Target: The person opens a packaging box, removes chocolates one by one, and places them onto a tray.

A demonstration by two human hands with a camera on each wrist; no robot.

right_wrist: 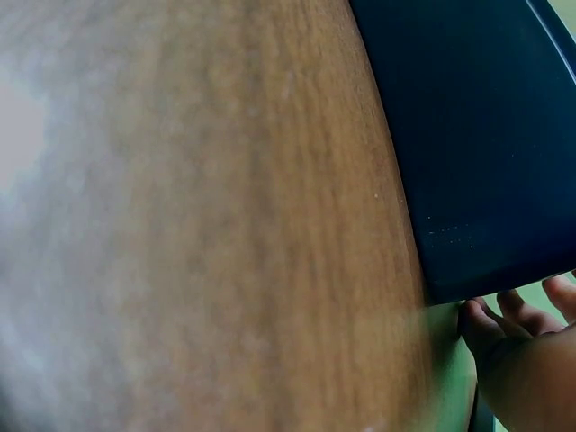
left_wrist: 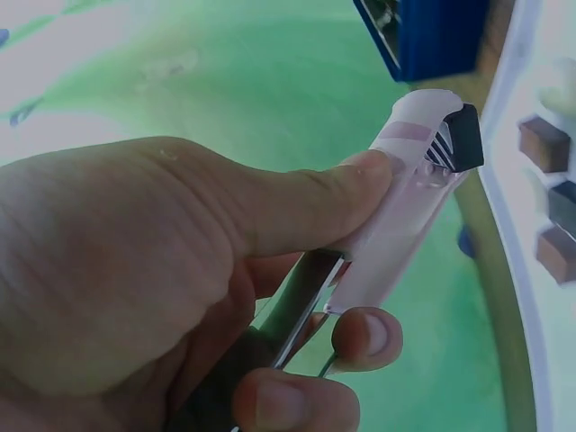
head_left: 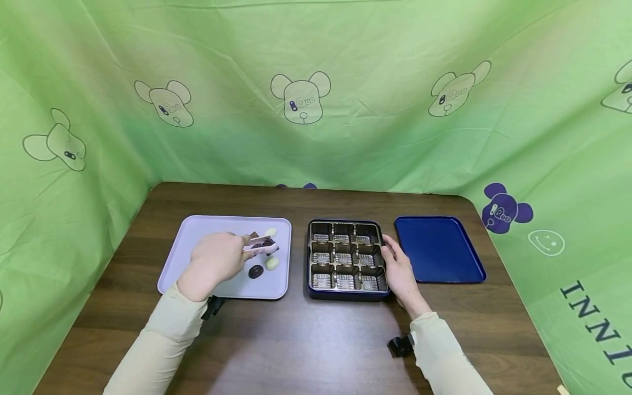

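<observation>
My left hand (head_left: 217,260) grips tongs with pale pink tips (left_wrist: 396,207). Between the tips is a dark, ridged chocolate (left_wrist: 465,138), held above the right part of a pale lilac tray (head_left: 173,274). On that tray lie a dark oval chocolate (head_left: 255,271), white chocolates (head_left: 272,263) and brown square chocolates (left_wrist: 545,144); the tongs partly cover some of them. My right hand (head_left: 401,272) rests its fingers against the right side of a dark blue box (head_left: 350,295). The box has a brown plastic insert (head_left: 345,253) divided into several compartments, with no chocolate visible in them.
A flat blue lid or tray (head_left: 439,249) lies right of the box. Everything stands on a dark wooden table (head_left: 306,340). A green printed curtain (head_left: 345,153) hangs along the back and sides.
</observation>
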